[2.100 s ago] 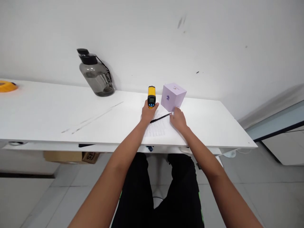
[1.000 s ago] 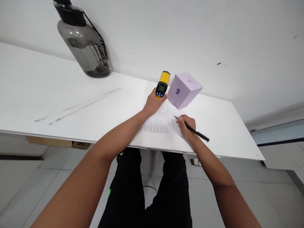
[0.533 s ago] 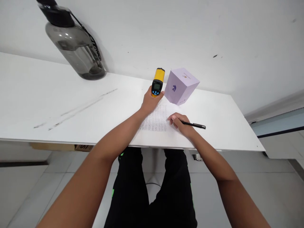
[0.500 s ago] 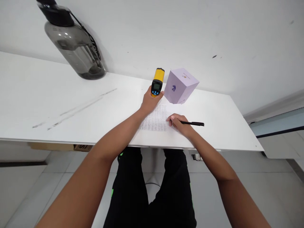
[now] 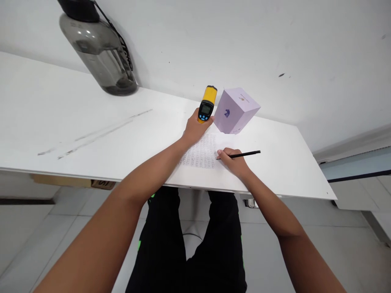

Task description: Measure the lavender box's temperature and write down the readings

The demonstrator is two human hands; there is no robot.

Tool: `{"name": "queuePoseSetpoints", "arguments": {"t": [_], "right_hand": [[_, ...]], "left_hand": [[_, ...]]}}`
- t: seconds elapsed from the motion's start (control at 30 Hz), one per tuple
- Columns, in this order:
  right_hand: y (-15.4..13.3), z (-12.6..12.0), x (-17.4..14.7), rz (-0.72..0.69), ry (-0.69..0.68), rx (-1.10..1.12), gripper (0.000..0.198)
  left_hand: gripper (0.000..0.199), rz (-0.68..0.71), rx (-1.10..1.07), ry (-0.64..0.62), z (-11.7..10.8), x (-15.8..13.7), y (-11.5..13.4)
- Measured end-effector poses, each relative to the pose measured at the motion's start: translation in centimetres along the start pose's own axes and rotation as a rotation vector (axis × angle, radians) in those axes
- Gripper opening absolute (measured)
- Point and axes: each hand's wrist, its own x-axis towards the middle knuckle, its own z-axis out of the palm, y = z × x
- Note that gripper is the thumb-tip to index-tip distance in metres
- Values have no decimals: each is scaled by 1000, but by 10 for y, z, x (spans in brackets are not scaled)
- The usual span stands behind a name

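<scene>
My left hand (image 5: 197,127) is closed around the handle of a yellow and black infrared thermometer (image 5: 207,101), whose small screen and blue buttons face me. In my right hand (image 5: 234,160) a black pen (image 5: 249,154) is gripped, its tip low at the right side of a written sheet of paper (image 5: 200,156). Rows of dense handwriting cover the sheet, which lies flat on the white table; my left wrist covers part of it. Just right of the thermometer stands a light purple box (image 5: 233,110) with a dark horse-like emblem.
A large grey see-through water bottle (image 5: 102,57), partly filled, stands at the back left against the white wall (image 5: 244,40). The white table (image 5: 275,162) has dark scuff marks on its left. A brown cardboard box (image 5: 64,181) shows beneath the table's front edge.
The view has tilted slightly. The pen has swung a little in my right hand, its rear end now pointing slightly upward. My left hand still holds the thermometer by the purple box.
</scene>
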Motion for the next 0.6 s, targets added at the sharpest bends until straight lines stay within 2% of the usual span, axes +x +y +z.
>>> {"name": "queuePoseSetpoints", "arguments": {"t": [0.27,0.6], "right_hand": [[1,4,-3,-12,20,-38,48],[-1,2,-2,-21,-24,-42,44]], "left_hand": [[29,14,-5,-21,-1,-2,4],[29,31,16,-8,-1,-1,0]]}}
